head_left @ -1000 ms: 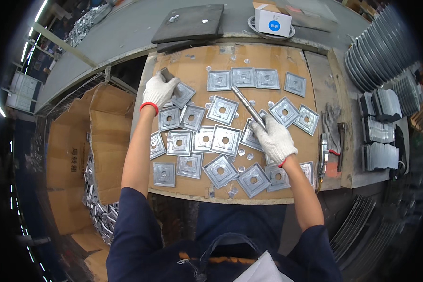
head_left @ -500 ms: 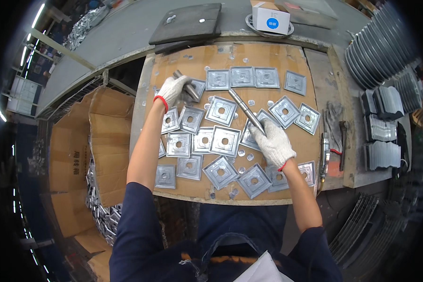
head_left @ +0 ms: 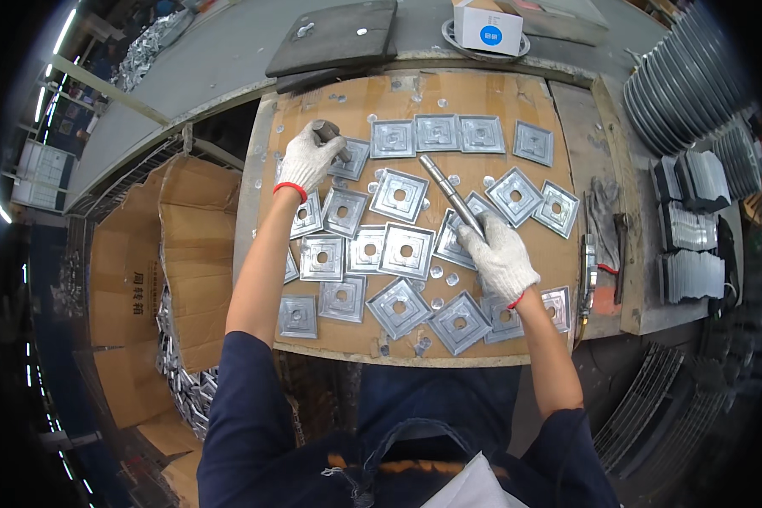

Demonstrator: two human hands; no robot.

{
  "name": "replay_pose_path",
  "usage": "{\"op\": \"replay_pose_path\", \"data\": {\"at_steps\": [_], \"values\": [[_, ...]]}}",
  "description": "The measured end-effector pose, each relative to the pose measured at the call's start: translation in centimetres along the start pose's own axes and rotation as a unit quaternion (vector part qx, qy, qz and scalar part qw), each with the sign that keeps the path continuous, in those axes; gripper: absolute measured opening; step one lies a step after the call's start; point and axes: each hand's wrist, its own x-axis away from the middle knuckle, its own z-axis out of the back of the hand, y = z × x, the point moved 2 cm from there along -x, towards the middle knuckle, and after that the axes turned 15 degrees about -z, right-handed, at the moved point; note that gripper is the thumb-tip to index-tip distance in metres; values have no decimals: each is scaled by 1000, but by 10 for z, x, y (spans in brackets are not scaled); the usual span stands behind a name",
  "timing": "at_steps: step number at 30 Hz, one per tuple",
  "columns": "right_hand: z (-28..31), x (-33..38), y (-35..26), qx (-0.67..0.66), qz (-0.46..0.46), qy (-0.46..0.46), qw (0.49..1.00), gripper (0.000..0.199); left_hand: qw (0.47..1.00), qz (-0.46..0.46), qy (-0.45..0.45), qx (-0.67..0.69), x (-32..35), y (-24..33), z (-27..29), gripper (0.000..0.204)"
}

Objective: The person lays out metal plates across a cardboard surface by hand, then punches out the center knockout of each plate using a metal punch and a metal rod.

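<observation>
My left hand (head_left: pixel 308 162), in a white knit glove with a red cuff, is wrapped round a short, thick metal bar (head_left: pixel 324 129). It hangs over a square metal plate (head_left: pixel 350 159) at the board's far left, partly hidden by the hand. My right hand (head_left: pixel 501 257), gloved alike, grips a long metal rod (head_left: pixel 451 196) slanting up to the left above the board. Several stamped square plates lie between and around the hands; many, such as this plate (head_left: pixel 400 196), show a round central hole. In the back row, a plate (head_left: pixel 393 138) shows no open hole.
Small metal discs (head_left: pixel 437 272) lie scattered on the cardboard-covered board (head_left: pixel 381 345). A carton (head_left: pixel 199 254) with metal pieces stands left. To the right are a spare glove (head_left: pixel 603 222), a hammer-like tool (head_left: pixel 621 254) and stacked parts (head_left: pixel 690 229). A dark pad (head_left: pixel 334 38) lies behind.
My left hand has turned the thick bar, which now looks shorter and more end-on. My right hand and its rod have shifted slightly to the right. The plates lie as before.
</observation>
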Motion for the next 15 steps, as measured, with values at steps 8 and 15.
{"op": "replay_pose_path", "data": {"at_steps": [8, 15], "values": [[-3, 3, -5, 18, 0, -9, 1000, 50, 997, -54, 48, -1, 5, -16, -14, 30], [-9, 2, -25, 29, 6, -24, 999, 49, 973, 36, 166, -157, 14, -14, -28, 38]]}}
